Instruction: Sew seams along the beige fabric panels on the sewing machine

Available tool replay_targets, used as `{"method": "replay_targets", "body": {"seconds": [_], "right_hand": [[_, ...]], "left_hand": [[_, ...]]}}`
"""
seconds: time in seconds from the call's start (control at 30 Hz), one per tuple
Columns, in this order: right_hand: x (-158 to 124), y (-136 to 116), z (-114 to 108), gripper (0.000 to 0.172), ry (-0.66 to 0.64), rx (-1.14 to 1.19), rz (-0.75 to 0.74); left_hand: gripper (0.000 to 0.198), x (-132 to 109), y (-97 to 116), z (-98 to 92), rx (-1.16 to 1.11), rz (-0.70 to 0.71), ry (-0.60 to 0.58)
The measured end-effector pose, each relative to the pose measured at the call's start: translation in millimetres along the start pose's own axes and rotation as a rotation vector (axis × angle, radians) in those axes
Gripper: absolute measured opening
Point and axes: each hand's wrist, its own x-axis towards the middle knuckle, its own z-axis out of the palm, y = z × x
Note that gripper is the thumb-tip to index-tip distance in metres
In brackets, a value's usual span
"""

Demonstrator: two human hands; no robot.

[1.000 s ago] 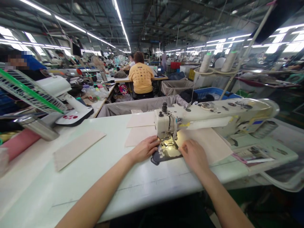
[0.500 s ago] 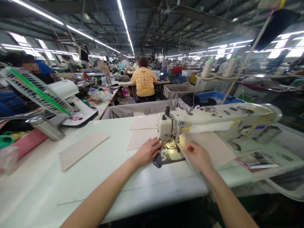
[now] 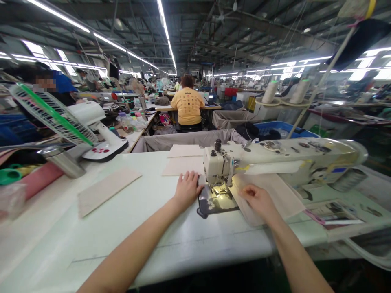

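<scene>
A cream sewing machine (image 3: 284, 156) stands on the pale table (image 3: 128, 228), its needle head over a dark metal plate (image 3: 214, 203). My left hand (image 3: 187, 188) lies flat with fingers spread beside the plate, its fingertips at the near edge of a beige fabric piece (image 3: 182, 165). My right hand (image 3: 255, 198) is right of the needle, fingers pinched on the edge of a second beige fabric piece (image 3: 275, 196) that lies under the machine arm.
A loose beige strip (image 3: 106, 190) lies left on the table. A white desk fan (image 3: 76, 122), a steel flask (image 3: 61, 160) and a pink roll (image 3: 38, 179) stand at far left. A grey cloth bin (image 3: 186, 140) sits behind; a person in yellow (image 3: 188, 106) sits farther back.
My left hand slid forward and left off the plate and flattened at the fabric edge. My right hand closed into a pinch on the right fabric and pulled it slightly right.
</scene>
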Motion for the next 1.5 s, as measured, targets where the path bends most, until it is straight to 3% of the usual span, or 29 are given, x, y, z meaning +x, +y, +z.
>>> {"method": "replay_targets", "body": {"seconds": [0.07,0.17,0.23,0.3,0.4,0.5,0.53,0.63,0.7,0.83,0.9,1.03,1.1,1.2,1.3,1.43,1.5], "right_hand": [[-2.5,-4.1,-4.6,0.028,0.033,-0.065,0.005],[-22.0,-24.0,-5.4,0.022,0.041,-0.227,-0.025],[-45.5,-46.5,0.9,0.019,-0.09,-0.259,-0.082],[-72.2,-71.1,10.7,0.018,-0.308,-0.179,-0.137],[-103.6,-94.1,21.6,0.018,-0.572,-0.048,-0.154],[-115.6,-84.7,19.4,0.011,-0.618,0.04,-0.227],[-116.7,-75.1,16.6,0.019,-0.611,0.052,-0.289],[-119.1,-40.3,9.7,0.087,-0.664,-0.017,-0.555],[-122.6,-23.2,8.3,0.099,-0.704,-0.094,-0.684],[-125.3,-21.8,6.0,0.085,-0.683,-0.142,-0.71],[-119.1,-31.3,3.4,0.067,-0.687,-0.053,-0.643],[-92.0,-41.4,10.3,0.025,-0.623,0.22,-0.245],[-77.7,-37.3,24.5,0.027,-0.502,0.338,-0.034],[-65.8,-27.0,49.5,0.061,-0.282,0.394,0.126],[-66.4,-21.9,63.1,0.066,-0.136,0.36,0.136],[-71.2,-22.8,63.0,0.029,-0.114,0.244,-0.008],[-71.3,-23.5,62.2,0.023,-0.122,0.176,-0.073]], "left_hand": [[0.025,-7.6,9.2,-2.2,0.003,-0.013,0.01],[0.02,-36.3,32.0,-8.1,-0.043,0.134,0.03],[0.037,-58.6,45.3,-13.7,-0.14,0.39,0.177],[0.057,-77.3,51.8,-19.8,-0.239,0.596,0.205],[0.065,-97.3,44.7,-27.5,-0.373,0.712,0.046],[0.047,-114.8,20.5,-34.7,-0.392,0.724,-0.107],[0.044,-120.9,10.9,-37.6,-0.378,0.713,-0.138],[0.05,-137.3,-13.9,-48.0,-0.348,0.639,-0.2],[0.055,-144.8,-21.7,-54.4,-0.338,0.606,-0.244],[0.06,-149.9,-14.4,-66.3,-0.333,0.572,-0.305],[0.053,-147.8,-6.8,-75.0,-0.391,0.495,-0.347],[0.039,-133.3,-3.4,-90.6,-0.712,0.061,-0.459],[0.047,-122.5,-7.1,-89.3,-0.837,-0.196,-0.463],[0.052,-108.5,-11.6,-74.6,-0.806,-0.413,-0.412],[0.043,-103.0,-9.7,-56.7,-0.639,-0.475,-0.313],[0.032,-106.7,-3.4,-43.1,-0.473,-0.455,-0.192],[0.033,-109.0,-2.1,-40.6,-0.427,-0.453,-0.177]]}}
